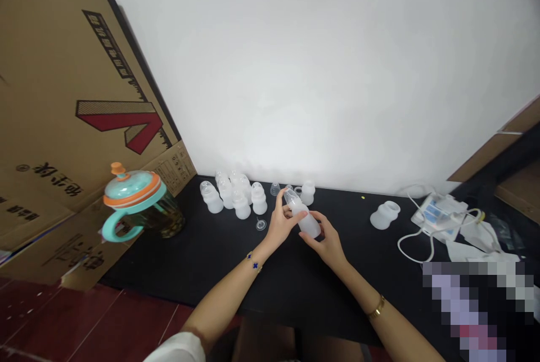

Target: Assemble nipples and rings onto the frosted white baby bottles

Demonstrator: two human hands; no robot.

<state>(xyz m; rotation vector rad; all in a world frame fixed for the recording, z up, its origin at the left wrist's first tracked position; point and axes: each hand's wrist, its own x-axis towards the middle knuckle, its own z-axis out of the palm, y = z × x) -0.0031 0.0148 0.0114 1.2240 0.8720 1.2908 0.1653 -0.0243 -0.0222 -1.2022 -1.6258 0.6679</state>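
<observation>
Between both hands a white baby bottle (310, 225) with a clear cap is held tilted above the black table. My left hand (282, 217) is closed around its upper part and cap. My right hand (328, 238) grips the lower body, thumb on the near side. Several capped baby bottles (242, 204) stand grouped left of my hands. Just behind the held bottle are a clear cap (275, 189) and an uncapped bottle body (307, 192). A small round clear part (261, 225) lies near my left wrist. Another open bottle body (385, 215) leans farther right.
A teal-and-orange lidded pitcher (143, 202) of dark liquid stands at the left, beside a large cardboard box (63, 98). White cables (415, 244) and papers (483, 252) lie at the right. A white wall (316, 69) borders the black table (202, 261) at the back.
</observation>
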